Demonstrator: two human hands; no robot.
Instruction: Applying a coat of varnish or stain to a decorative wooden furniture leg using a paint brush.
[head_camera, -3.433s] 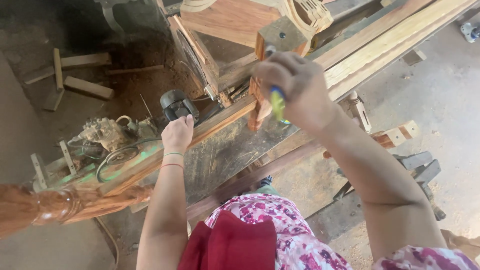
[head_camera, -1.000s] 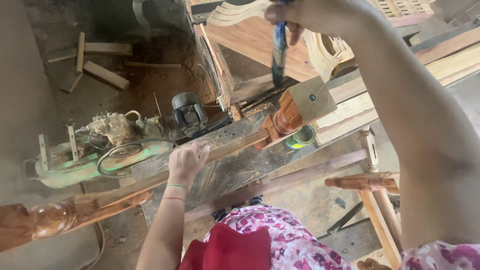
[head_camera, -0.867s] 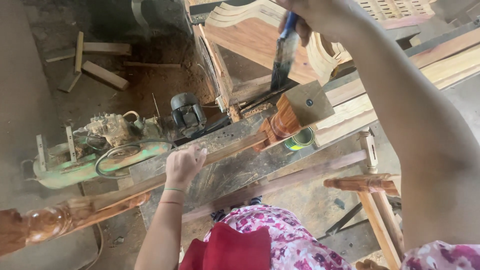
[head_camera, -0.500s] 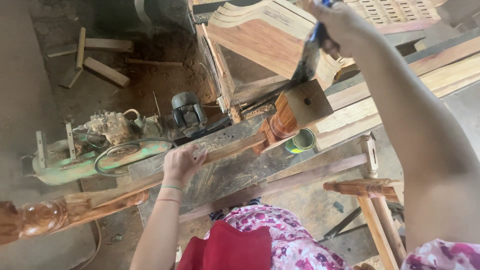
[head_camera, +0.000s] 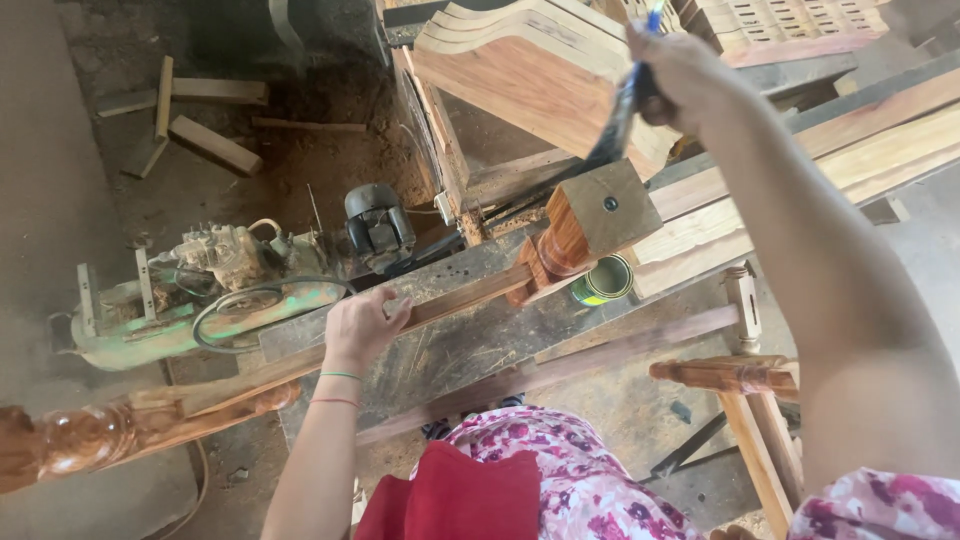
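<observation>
**Brush raised over the square end of a turned wooden post**

Head view: a long turned wooden post lies across the table, its long axis running from the near left, where a rounded, glossy reddish end shows at the frame's edge, up to the far right, where it ends in a square block with a small dark hole in its face. The left hand rests on the post's slim middle section, fingers curled over the top and closed lightly around it, steadying it. The right hand is up at the far right, closed around the handle of a paintbrush; the brush hangs down and leftward from the fist, its dark bristles just above the top edge of the square block, very near or touching, which I cannot tell. So the block lies directly below and slightly left of the right hand, and the right hand is by far the nearer to it; the left sits well along the shaft toward the near end.

A small green can stands just under the block's near right side, open at the top; its contents are too shadowed to make out. Behind the post sit a dusty green machine with a black motor, and curved wooden furniture panels lean at the far side. Offcuts lie on the floor at the far left.
</observation>
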